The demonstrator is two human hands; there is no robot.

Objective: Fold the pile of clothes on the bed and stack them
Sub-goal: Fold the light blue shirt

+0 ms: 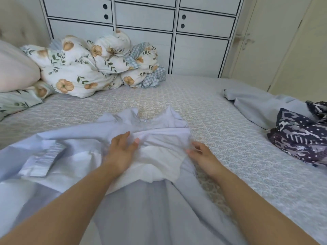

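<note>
- Both hands on pale blue shirt (85, 152): left hand (122, 152) flat, right hand (203, 156) pinching fabric, blurred.
- Bed (203, 106) patterned; duvet (92, 68), drawers (145, 20) behind.
- Dark garment (300, 137) cut off right.

pale blue dress (145, 200), floral duvet (85, 68), seemingly navy-patterned cloth (300, 137)

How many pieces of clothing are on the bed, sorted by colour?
Pale blue: 2, the pale blue dress under both hands and the pale blue garment at the right.
Dark patterned: 1, the dark patterned garment at the right edge.
Total: 3.
</note>
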